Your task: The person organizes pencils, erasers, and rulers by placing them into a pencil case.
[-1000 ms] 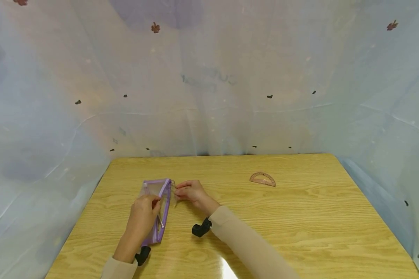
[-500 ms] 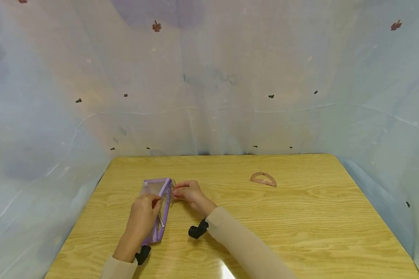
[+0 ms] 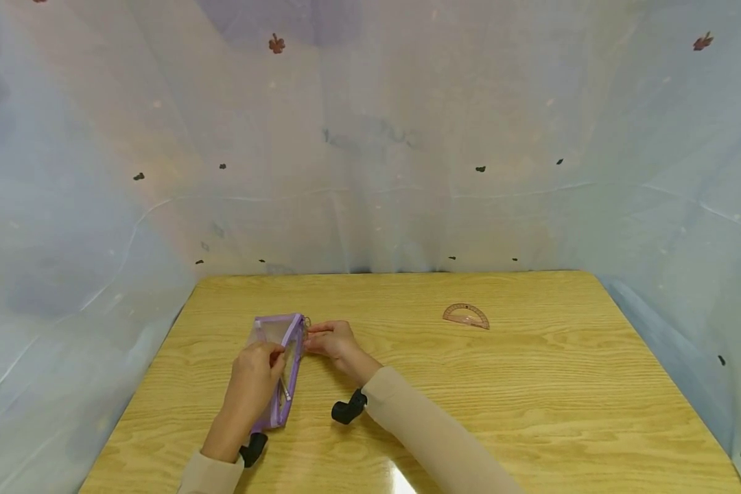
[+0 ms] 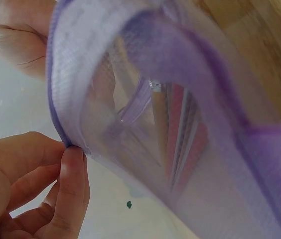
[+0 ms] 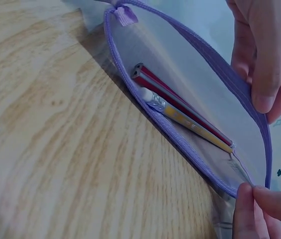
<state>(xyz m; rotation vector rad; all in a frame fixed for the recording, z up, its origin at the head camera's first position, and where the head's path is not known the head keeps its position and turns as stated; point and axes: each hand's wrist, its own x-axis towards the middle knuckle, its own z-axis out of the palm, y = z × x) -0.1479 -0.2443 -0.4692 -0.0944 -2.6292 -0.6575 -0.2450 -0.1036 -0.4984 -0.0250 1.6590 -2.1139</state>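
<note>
A see-through pencil pouch [image 3: 268, 329] with purple edging lies on the left of the table, its zip mouth spread wide. My left hand [image 3: 254, 374] pinches the near-left zip edge, thumb against fingers, as the left wrist view shows for the left hand [image 4: 41, 184]. At the pouch's far-right end, my right hand [image 3: 339, 346] pinches a thin clear piece [image 5: 239, 169] at the mouth; its kind is hard to make out. Inside, a yellow pencil [image 5: 190, 123] with a white eraser lies beside dark red striped pencils [image 5: 173, 97].
A pinkish clear protractor [image 3: 466, 315] lies at the back right of the wooden table [image 3: 519, 391]. Pale patterned sheeting [image 3: 370, 137] hangs behind the table and along its sides. Black wrist cameras [image 3: 348, 408] sit beneath both wrists.
My right hand has moved slightly left with the clear piece, up to the pouch's end. The left hand keeps its pinch on the edge. The protractor stays put.
</note>
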